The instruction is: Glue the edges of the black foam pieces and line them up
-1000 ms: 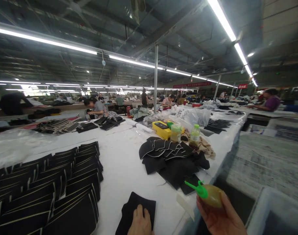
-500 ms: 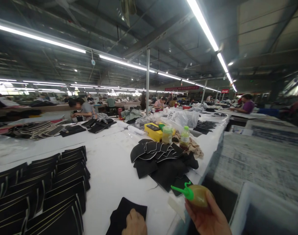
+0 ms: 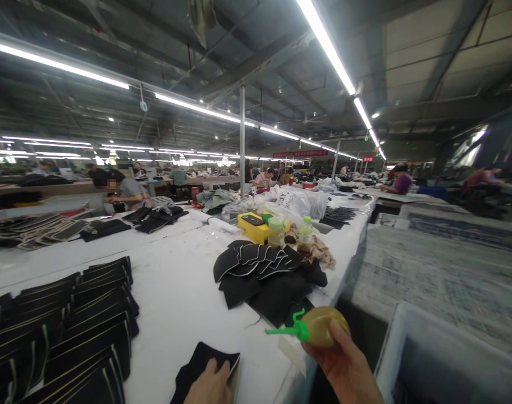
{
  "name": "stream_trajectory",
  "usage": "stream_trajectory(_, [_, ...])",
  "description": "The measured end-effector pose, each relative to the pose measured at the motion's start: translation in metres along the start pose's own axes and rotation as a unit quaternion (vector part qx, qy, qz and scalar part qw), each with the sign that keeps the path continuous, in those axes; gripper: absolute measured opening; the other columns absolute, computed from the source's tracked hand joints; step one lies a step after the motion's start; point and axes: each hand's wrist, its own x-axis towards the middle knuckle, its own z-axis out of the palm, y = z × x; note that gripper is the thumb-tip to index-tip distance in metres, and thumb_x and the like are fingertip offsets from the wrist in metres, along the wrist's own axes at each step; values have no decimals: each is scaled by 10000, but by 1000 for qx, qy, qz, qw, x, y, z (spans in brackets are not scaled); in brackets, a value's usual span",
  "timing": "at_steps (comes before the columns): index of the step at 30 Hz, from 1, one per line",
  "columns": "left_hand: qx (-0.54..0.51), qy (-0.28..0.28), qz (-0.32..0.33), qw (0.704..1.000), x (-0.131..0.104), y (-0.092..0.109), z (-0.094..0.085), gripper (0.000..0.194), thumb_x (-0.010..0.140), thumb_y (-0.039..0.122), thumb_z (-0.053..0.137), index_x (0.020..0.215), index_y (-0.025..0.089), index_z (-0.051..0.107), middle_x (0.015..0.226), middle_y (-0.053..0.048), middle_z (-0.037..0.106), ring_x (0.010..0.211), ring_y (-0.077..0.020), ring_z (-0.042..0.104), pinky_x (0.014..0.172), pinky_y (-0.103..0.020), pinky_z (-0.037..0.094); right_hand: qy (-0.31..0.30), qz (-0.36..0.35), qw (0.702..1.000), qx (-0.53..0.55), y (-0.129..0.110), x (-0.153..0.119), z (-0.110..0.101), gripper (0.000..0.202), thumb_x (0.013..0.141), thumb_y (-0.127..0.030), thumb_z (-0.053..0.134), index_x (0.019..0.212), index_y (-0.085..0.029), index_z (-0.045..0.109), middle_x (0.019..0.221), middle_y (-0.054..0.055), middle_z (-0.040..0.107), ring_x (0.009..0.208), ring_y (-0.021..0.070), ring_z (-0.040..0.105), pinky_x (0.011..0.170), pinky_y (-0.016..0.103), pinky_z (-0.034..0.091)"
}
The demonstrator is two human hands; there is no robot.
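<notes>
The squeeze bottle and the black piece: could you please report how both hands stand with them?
Right hand holding squeeze bottle, green nozzle pointing left. Left hand on black piece. Pale strip and black pile nearby on white table.

Strip lights [image 3: 324, 45] cross the upper frame of a factory workshop, where people [image 3: 132, 189] work mid-frame and black cut pieces [image 3: 91, 328] line a white table [image 3: 176, 269], lower left.

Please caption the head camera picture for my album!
Left hand on a black piece, right hand holding a green-nozzled bottle.
</notes>
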Motion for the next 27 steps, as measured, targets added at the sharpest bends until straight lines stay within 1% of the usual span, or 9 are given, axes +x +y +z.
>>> stream_trajectory(3, [-58, 9, 18, 998, -10, -2, -6, 498, 888, 71, 319, 1317, 202, 536, 1053, -89, 631, 964, -189, 630, 831, -261, 461, -33, -47, 992, -110, -3, -2, 6, 567, 636, -361, 854, 1107, -189, 589, 962, 68, 677, 816, 232, 647, 643, 324, 576])
stream_trajectory(6, [-97, 26, 28, 995, -14, -2, -9, 486, 905, 138, 331, 1338, 250, 520, 1052, -74, 644, 964, -212, 629, 868, -307, 455, -77, -86, 966, -233, -1, -2, 10, 587, 625, -363, 851, 1117, -247, 552, 923, 22, 634, 821, 229, 619, 662, 317, 558])
stream_trajectory(8, [-137, 29, 24, 990, -14, -3, -9, 488, 898, 154, 338, 1326, 279, 534, 1064, -58, 654, 973, -218, 626, 878, -319, 457, -106, -122, 930, -331, 3, -2, 10, 578, 646, -373, 837, 1130, -258, 542, 946, 23, 622, 852, 237, 610, 723, 326, 534])
stream_trajectory(12, [-212, 23, 35, 976, -11, -7, -8, 510, 844, 134, 373, 1294, 270, 570, 1214, -15, 630, 1119, -208, 572, 970, -302, 422, -157, -194, 840, -481, 14, -2, 10, 565, 688, -410, 807, 1158, -255, 533, 1092, 46, 594, 986, 264, 582, 853, 340, 472])
stream_trajectory(14, [-229, 23, 44, 972, -10, -10, -7, 514, 825, 128, 380, 1273, 269, 588, 1247, 3, 615, 1150, -203, 558, 1001, -300, 405, -179, -220, 808, -517, 19, -1, 11, 550, 713, -422, 787, 1167, -257, 524, 1131, 48, 580, 1032, 268, 566, 854, 333, 466])
stream_trajectory(16, [-234, 28, 49, 971, -9, -11, -6, 515, 817, 126, 378, 1260, 270, 598, 1246, 6, 616, 1150, -203, 560, 1011, -305, 399, -194, -234, 787, -537, 25, 0, 14, 535, 729, -426, 772, 1168, -259, 516, 1133, 44, 579, 1023, 260, 571, 828, 322, 470])
stream_trajectory(20, [-233, 36, 54, 970, -10, -11, -5, 516, 819, 127, 374, 1266, 273, 586, 1243, 5, 618, 1140, -200, 567, 998, -297, 402, -220, -238, 761, -562, 37, 3, 18, 540, 751, -421, 756, 1194, -270, 487, 1095, 23, 582, 940, 231, 594, 826, 328, 465])
stream_trajectory(24, [-223, 24, 51, 973, -11, -10, -7, 473, 838, 125, 363, 1208, 279, 614, 1191, 3, 644, 1099, -196, 586, 950, -273, 414, -237, -258, 729, -587, 45, 4, 19, 565, 765, -409, 750, 1230, -275, 459, 1127, 31, 573, 972, 242, 584, 861, 350, 459])
stream_trajectory(27, [-212, 18, 44, 976, -11, -8, -8, 442, 857, 136, 359, 1187, 280, 615, 1150, -8, 657, 1075, -204, 594, 922, -275, 419, -259, -276, 715, -588, 46, 2, 21, 558, 787, -383, 738, 1248, -277, 442, 1138, 38, 567, 973, 240, 585, 867, 347, 464])
